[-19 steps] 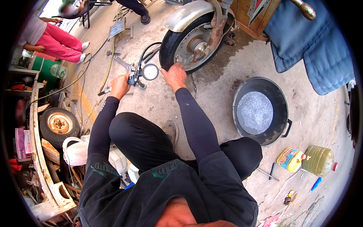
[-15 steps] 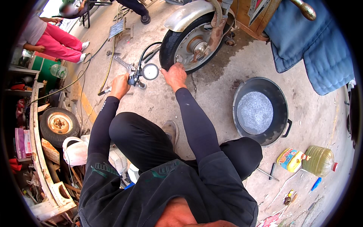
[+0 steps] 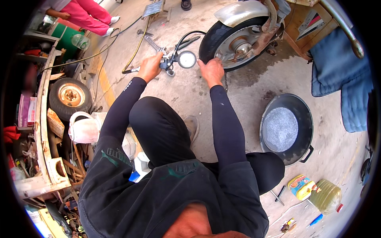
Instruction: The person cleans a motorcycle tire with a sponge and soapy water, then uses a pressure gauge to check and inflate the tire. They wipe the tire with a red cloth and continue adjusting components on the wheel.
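My left hand (image 3: 150, 67) is closed round the grip of a tyre inflator gun (image 3: 166, 62). Its round white dial gauge (image 3: 187, 59) faces up, and a black hose curves from it towards the motorcycle wheel (image 3: 212, 44). At the near side of that wheel is my right hand (image 3: 212, 71), its fingers curled by the rim and tyre. Whatever those fingers hold is hidden. A wrench (image 3: 152, 43) lies on the ground just beyond the gun.
A black tub (image 3: 308, 119) of water stands to my right, with a yellow bottle (image 3: 300, 186) and a large oil jug (image 3: 326, 196) nearer me. On the left are a loose wheel (image 3: 70, 97), a pink-white jug (image 3: 85, 129) and a cluttered shelf. Someone in pink trousers (image 3: 87, 16) stands far left.
The whole view has swung, so the wheel, tub and hands sit further right. My left hand still grips the inflator gun; my right hand stays at the wheel, its fingers lower by the tyre.
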{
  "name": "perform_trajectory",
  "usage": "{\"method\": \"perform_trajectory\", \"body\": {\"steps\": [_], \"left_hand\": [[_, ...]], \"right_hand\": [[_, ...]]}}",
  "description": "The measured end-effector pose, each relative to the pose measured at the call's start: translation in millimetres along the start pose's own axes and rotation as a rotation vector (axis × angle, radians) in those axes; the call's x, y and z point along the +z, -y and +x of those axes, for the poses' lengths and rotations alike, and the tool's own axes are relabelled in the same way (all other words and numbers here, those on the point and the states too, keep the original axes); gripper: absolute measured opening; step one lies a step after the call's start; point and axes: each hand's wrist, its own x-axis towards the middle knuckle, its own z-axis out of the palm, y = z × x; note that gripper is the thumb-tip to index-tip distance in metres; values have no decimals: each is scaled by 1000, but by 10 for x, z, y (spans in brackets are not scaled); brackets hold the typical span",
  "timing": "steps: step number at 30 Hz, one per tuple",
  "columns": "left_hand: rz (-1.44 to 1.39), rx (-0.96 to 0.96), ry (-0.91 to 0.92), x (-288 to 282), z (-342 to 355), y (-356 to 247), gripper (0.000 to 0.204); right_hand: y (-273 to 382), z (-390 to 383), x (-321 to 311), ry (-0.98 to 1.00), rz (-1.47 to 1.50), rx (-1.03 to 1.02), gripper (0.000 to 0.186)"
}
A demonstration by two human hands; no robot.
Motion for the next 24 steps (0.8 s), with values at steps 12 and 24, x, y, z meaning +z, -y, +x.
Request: {"method": "perform_trajectory", "body": {"steps": [12, 24], "left_hand": [[51, -25, 72, 109, 16, 107, 17], [-412, -192, 481, -246, 64, -40, 94]], "right_hand": [[-10, 18, -43, 43, 6, -2, 85], [-35, 41, 3, 19, -14, -28, 80]]}}
